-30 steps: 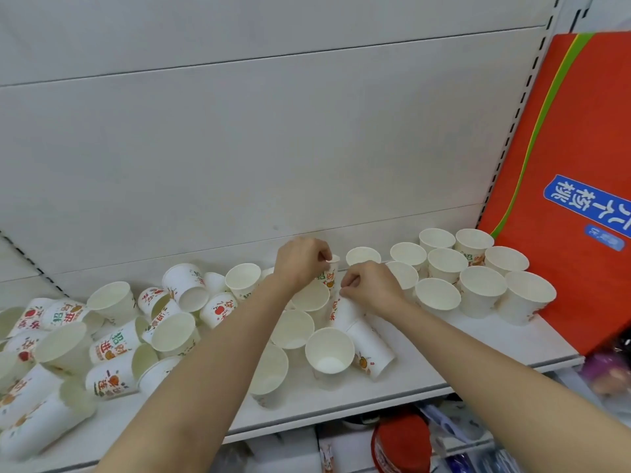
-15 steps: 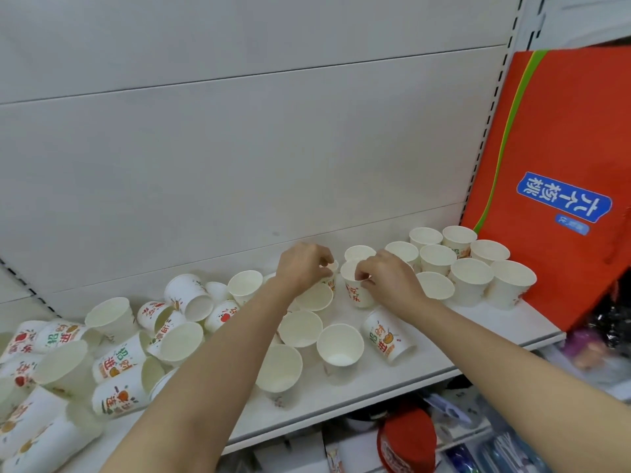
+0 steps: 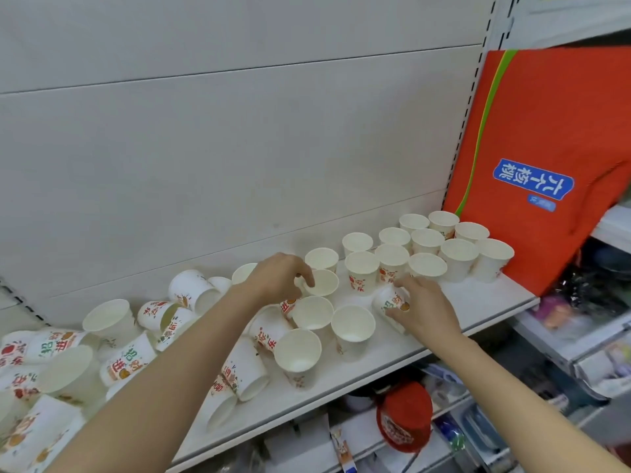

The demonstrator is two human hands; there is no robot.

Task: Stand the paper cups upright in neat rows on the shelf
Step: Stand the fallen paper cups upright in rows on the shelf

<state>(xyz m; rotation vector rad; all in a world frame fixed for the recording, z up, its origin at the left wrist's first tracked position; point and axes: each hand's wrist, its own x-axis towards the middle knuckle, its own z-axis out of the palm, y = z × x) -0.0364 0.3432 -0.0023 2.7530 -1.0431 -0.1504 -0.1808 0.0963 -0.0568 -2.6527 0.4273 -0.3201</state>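
On the white shelf (image 3: 471, 308), the right hand (image 3: 425, 307) curls its fingers round a tipped paper cup (image 3: 389, 302), part hidden by the palm. The left hand (image 3: 276, 278) hooks a finger over an upright cup's rim (image 3: 321, 283). Behind them upright cups (image 3: 457, 254) stand in rows beside the orange bag (image 3: 546, 148); tumbled cups (image 3: 126, 356) run out of view leftward.

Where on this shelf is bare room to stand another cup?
Free: the shelf strip along the front edge, before the upright rows and beside the right hand. A narrower patch lies before the front cups. Crowded: the toppled pile at left.
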